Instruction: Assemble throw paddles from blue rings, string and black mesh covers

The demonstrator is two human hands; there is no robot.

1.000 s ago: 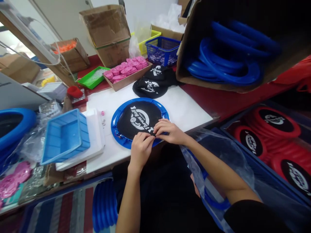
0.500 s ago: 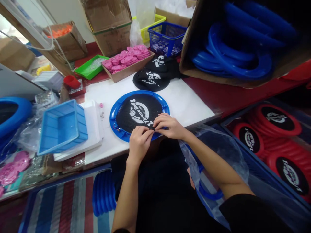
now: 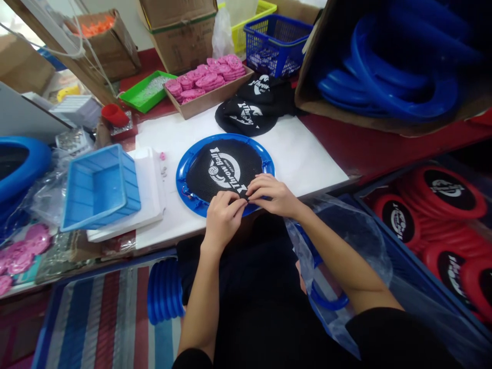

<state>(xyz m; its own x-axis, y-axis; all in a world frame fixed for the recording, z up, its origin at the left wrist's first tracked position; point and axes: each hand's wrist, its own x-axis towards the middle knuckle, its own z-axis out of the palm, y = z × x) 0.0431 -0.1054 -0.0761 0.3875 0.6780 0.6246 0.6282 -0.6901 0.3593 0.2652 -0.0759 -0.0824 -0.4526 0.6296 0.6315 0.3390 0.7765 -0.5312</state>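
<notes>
On the white work surface lies a blue plastic ring point(image 3: 183, 177) with a round black mesh point(image 3: 200, 174) printed "Throw Ball" set inside it. My left hand point(image 3: 225, 212) pinches the mesh's near edge between thumb and fingers. Right beside it, my right hand point(image 3: 274, 196) pinches the same edge, the fingertips of both hands almost touching. The near rim of the ring is partly hidden under my hands. Several loose black printed mesh discs point(image 3: 246, 115) are piled just behind the ring.
A light-blue bin point(image 3: 102, 187) stands left on white foam. Behind are a box of pink parts point(image 3: 207, 82), a green tray point(image 3: 146, 92) and a blue basket point(image 3: 277, 43). A carton of blue rings point(image 3: 400, 92) leans at right, above red discs point(image 3: 434, 225).
The camera view has shifted slightly, so the scene sits a little differently in the picture. Both hands still pinch the mesh edge at the ring's near side.
</notes>
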